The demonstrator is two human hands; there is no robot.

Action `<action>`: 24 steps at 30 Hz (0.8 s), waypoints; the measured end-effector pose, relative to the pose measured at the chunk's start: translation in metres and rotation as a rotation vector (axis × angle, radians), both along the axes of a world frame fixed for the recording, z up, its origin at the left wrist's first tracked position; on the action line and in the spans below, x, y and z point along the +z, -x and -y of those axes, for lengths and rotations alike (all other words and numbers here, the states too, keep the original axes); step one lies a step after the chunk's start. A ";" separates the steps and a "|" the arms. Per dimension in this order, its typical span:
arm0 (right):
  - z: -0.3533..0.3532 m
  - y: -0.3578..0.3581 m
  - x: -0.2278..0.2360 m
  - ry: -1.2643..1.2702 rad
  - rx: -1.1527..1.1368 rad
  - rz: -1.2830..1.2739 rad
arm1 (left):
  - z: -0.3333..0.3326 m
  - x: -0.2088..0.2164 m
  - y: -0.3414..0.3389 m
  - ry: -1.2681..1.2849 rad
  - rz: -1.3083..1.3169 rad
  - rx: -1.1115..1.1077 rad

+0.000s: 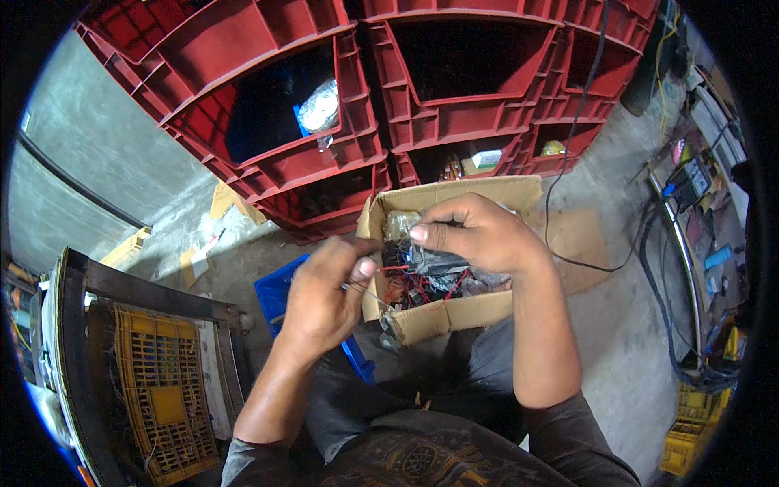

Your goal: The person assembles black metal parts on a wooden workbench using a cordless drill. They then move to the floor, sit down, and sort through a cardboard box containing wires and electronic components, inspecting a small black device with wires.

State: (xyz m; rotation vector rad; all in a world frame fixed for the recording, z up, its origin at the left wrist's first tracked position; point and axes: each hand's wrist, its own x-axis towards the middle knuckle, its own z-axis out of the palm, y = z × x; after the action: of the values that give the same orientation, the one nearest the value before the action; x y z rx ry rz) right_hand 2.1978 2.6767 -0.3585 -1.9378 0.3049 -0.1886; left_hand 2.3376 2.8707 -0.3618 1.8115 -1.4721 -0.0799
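An open cardboard box (426, 319) stands before me, filled with tangled red and black wires (422, 288), dark parts and clear plastic bags (403, 221). My left hand (324, 296) is at the box's left edge, thumb and fingers closed on a thin, greyish, wire-like piece (375, 299) that slants down toward the box. Over the contents, my right hand (479, 235) pinches thumb against forefinger. Whatever lies between those fingertips is too small to make out.
Stacked red crates (462, 122) rise behind the box, some holding small goods. Beside my left forearm is a blue plastic bin (280, 288). A metal frame with a yellow crate (162, 381) stands left. A black cable (568, 146) hangs at right, near a cluttered bench (690, 187).
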 end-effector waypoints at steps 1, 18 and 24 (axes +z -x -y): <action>0.002 0.001 0.005 -0.015 -0.007 -0.054 | 0.000 -0.001 -0.001 0.037 0.047 0.053; 0.013 -0.015 -0.026 -0.137 -0.055 0.005 | 0.014 -0.014 0.004 -0.071 -0.869 -0.056; 0.013 -0.018 -0.024 -0.103 -0.090 -0.014 | 0.017 -0.056 -0.015 0.285 -0.709 0.051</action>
State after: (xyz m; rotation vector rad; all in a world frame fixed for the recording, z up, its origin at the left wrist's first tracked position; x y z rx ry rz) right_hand 2.2154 2.6633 -0.3826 -1.8258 0.4035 -0.2146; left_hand 2.3527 2.8539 -0.4176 1.3803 -0.8784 -0.4191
